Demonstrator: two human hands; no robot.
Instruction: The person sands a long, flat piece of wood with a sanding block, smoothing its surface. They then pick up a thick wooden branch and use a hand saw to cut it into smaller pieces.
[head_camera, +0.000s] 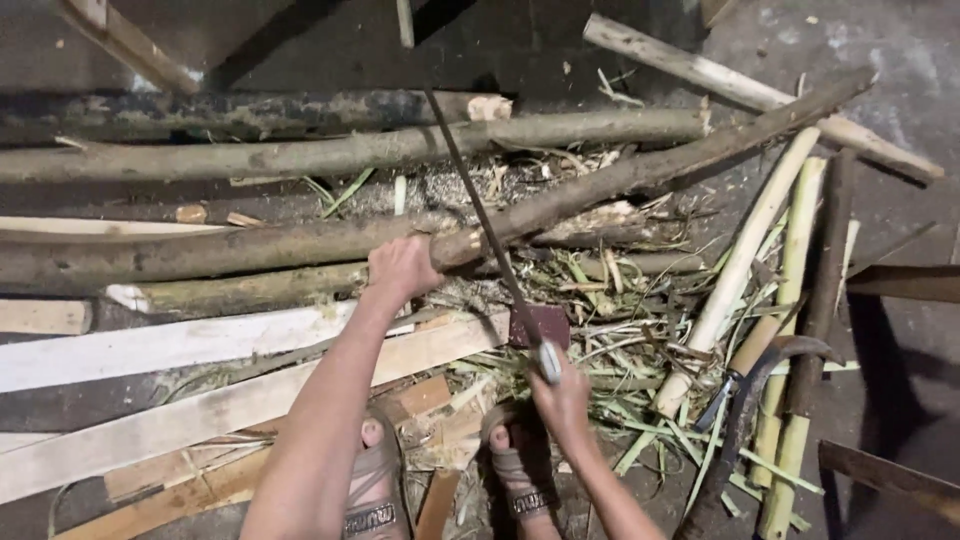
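2 hands (403, 268), saw (484, 222), branch (640, 172)

No packages, labels, signs, screens visible.

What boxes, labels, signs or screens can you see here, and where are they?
No boxes, signs or screens show.
Sandals: bottom middle, brown straps, each with a small strip of pale lettering.
Otherwise only bare wood: the left hand grips a long branch, and the right hand holds a thin saw blade.
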